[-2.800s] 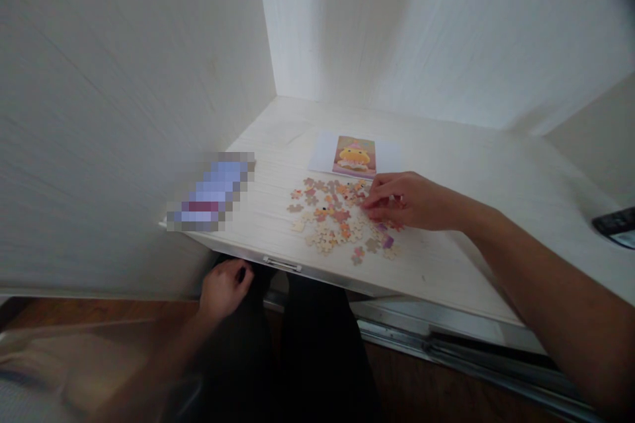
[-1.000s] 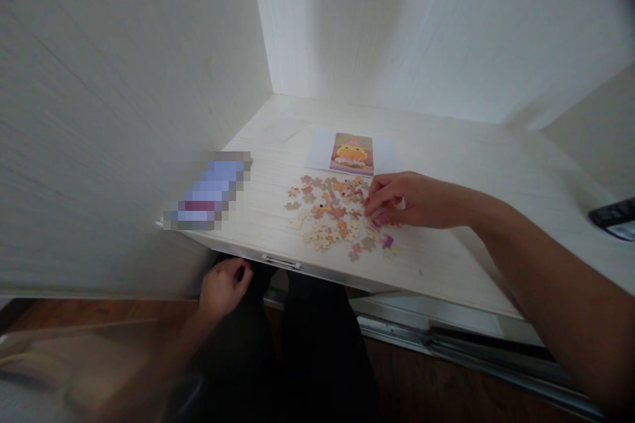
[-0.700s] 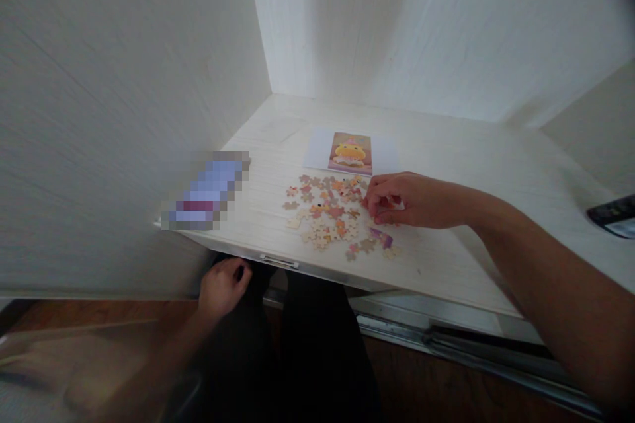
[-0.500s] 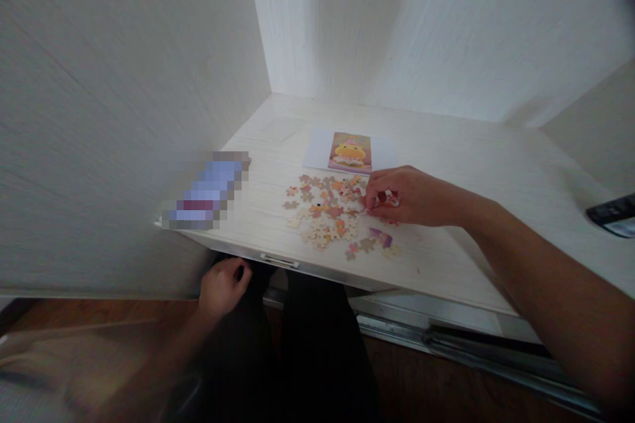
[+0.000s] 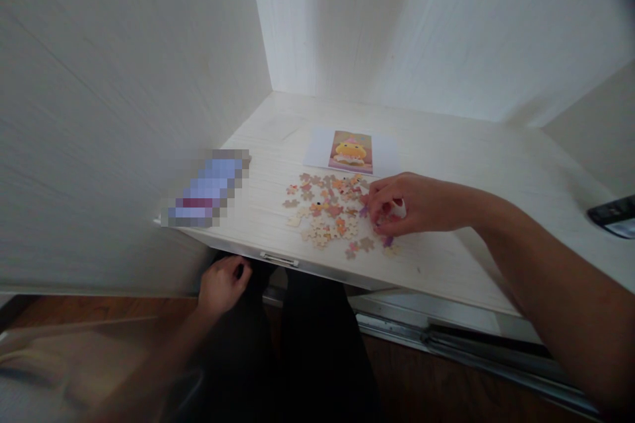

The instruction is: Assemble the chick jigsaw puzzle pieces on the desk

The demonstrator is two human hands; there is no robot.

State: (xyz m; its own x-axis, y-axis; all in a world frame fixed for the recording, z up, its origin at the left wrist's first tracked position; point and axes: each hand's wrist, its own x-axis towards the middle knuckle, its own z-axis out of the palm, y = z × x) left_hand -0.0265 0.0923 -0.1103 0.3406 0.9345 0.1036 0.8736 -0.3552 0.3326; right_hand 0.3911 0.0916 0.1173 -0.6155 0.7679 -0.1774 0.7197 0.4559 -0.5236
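Your right hand (image 5: 404, 205) rests on the surface (image 5: 461, 165) at the right edge of the scattered puzzle pieces (image 5: 330, 215), so nearly all of them lie to the left of your fingers (image 5: 378, 201), with the reference picture (image 5: 351, 151) just beyond them toward the wall; the fingers are curled and seem to pinch a small piece, though it is too small to be sure. Your right forearm reaches in from the lower right, wrist low and knuckles up, while your left hand (image 5: 223, 283) sits loosely closed below the front edge, holding nothing visible and well apart from the pieces
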